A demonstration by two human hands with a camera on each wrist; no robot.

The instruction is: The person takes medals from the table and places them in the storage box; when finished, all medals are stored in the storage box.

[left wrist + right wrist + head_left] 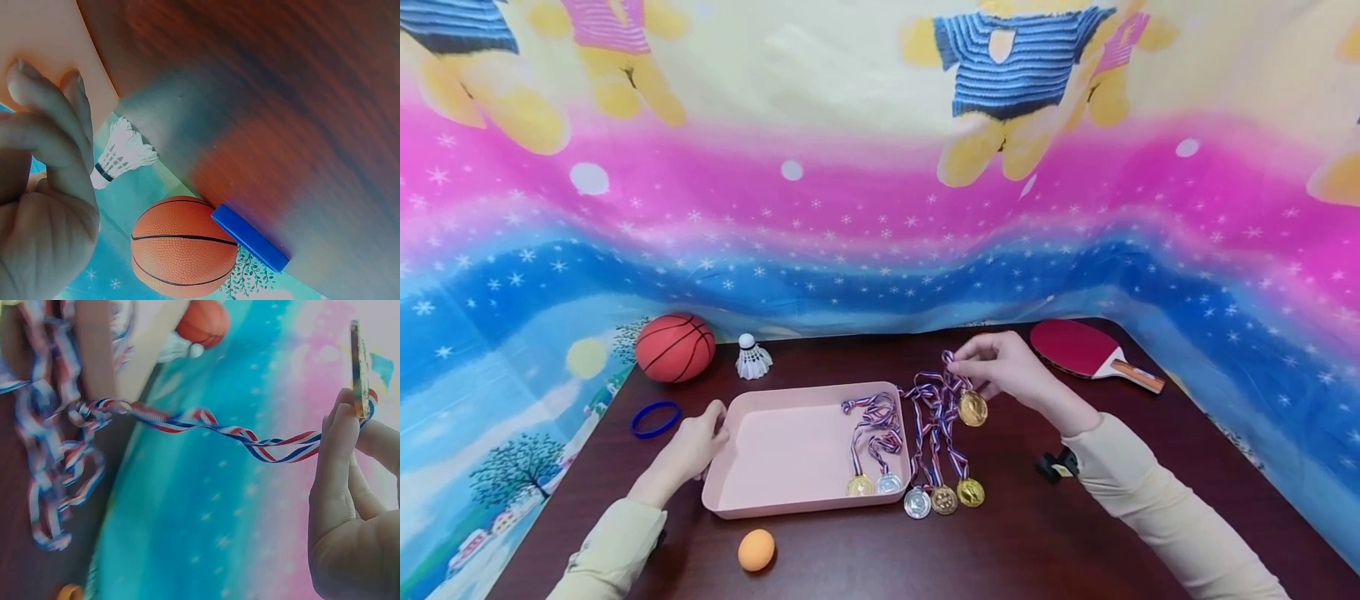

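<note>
At the left rim of a pink tray [790,500], my left hand [694,442] grips the wall with curled fingers; the left wrist view shows these fingers [56,106] against the tray's side. My right hand [1000,367] pinches the striped ribbon of a gold medal [973,409] above the table, right of the tray. That medal [359,369] stands edge-on by the fingertips in the right wrist view, its ribbon [269,442] stretching back toward other ribbons. Beside the tray lie a silver medal [917,502], a bronze-coloured medal [943,500] and another gold medal [971,492] with tangled ribbons.
Inside the tray are a gold medal [860,486] and a silver medal [889,483]. An orange ball [756,550] sits in front. Around stand a small basketball [675,347], a shuttlecock [752,357], a blue wristband [656,419] and a red table tennis paddle [1075,348].
</note>
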